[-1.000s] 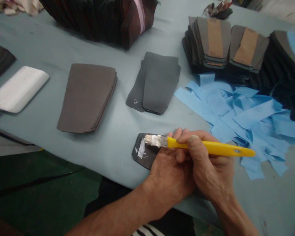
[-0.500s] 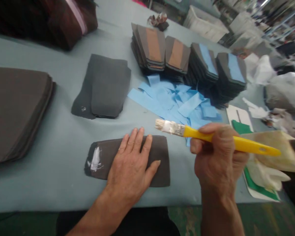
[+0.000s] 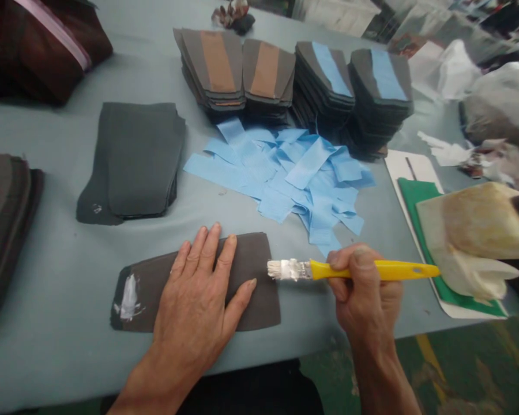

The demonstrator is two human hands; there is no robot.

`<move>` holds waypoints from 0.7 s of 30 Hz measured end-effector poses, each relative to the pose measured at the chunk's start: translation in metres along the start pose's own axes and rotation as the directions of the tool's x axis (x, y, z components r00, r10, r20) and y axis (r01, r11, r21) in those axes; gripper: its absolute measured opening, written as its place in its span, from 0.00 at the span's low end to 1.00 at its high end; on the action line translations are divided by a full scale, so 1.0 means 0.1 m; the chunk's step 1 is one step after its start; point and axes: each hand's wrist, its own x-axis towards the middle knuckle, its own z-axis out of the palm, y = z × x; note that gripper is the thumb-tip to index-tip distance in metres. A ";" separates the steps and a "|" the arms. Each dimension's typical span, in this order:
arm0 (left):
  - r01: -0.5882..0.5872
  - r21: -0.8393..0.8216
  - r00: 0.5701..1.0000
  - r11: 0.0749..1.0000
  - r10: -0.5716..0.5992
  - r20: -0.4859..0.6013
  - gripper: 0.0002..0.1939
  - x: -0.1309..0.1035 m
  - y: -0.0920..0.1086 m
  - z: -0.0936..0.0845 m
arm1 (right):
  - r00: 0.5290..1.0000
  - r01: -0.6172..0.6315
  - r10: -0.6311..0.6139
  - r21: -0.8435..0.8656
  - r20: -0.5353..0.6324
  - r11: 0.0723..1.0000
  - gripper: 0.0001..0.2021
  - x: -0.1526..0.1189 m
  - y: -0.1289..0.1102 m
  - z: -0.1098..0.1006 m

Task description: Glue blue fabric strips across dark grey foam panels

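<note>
My left hand (image 3: 199, 297) lies flat and open, palm down, on a dark grey fabric piece (image 3: 259, 276) that sits near the front edge of the table (image 3: 47, 357). My fingers are spread a little and point away from me, pressing the piece against the grey-blue tabletop. At the left end of that piece there is a white smear of glue (image 3: 128, 298), well clear of my hand.

My right hand (image 3: 365, 294) is closed around the yellow handle of a brush (image 3: 350, 270). The brush lies nearly level, its handle pointing to my right and its bristles, clotted with white paste, pointing left. The bristle tips sit just at the right end of the fabric piece; I cannot tell whether they touch it.

Beyond my hands, a loose heap of blue strips (image 3: 289, 173) is spread over the middle of the table. Behind the strips stand four stacks of dark pieces: two stacks with a brown band (image 3: 237, 69) on top, and to their right two stacks with a blue band (image 3: 354, 78). To the left of the strips lies a small pile of dark grey pieces (image 3: 134, 158), and at the far left edge another thicker stack (image 3: 4, 213). On my right, a green and white board (image 3: 415, 202) lies on the table with a pale, stained container (image 3: 476, 230) resting over it.
</note>
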 end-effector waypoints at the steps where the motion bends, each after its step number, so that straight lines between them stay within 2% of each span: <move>1: -0.003 0.005 1.000 1.000 0.003 0.002 0.32 0.00 0.00 0.00 | 1.000 0.003 -0.003 -0.001 0.010 1.000 0.22 0.00 -0.01 0.01; 5: -0.001 0.022 1.000 1.000 0.000 0.012 0.32 0.00 0.00 0.00 | 0.998 0.010 -0.009 -0.016 0.060 1.000 0.23 0.00 -0.02 0.05; 11: 0.001 0.024 1.000 1.000 -0.002 0.028 0.33 -0.01 0.00 -0.01 | 0.992 0.008 0.005 -0.100 0.127 0.995 0.24 -0.02 0.14 -0.03; 17: -0.003 0.021 0.999 1.000 0.002 0.033 0.32 0.00 0.00 -0.03 | 0.995 0.040 -0.027 -0.139 0.096 0.989 0.23 -0.04 0.12 -0.11; 21: -0.004 0.023 0.999 1.000 0.003 0.043 0.32 -0.01 -0.01 -0.03 | 0.990 0.059 -0.040 -0.144 0.132 0.988 0.21 -0.07 0.11 -0.10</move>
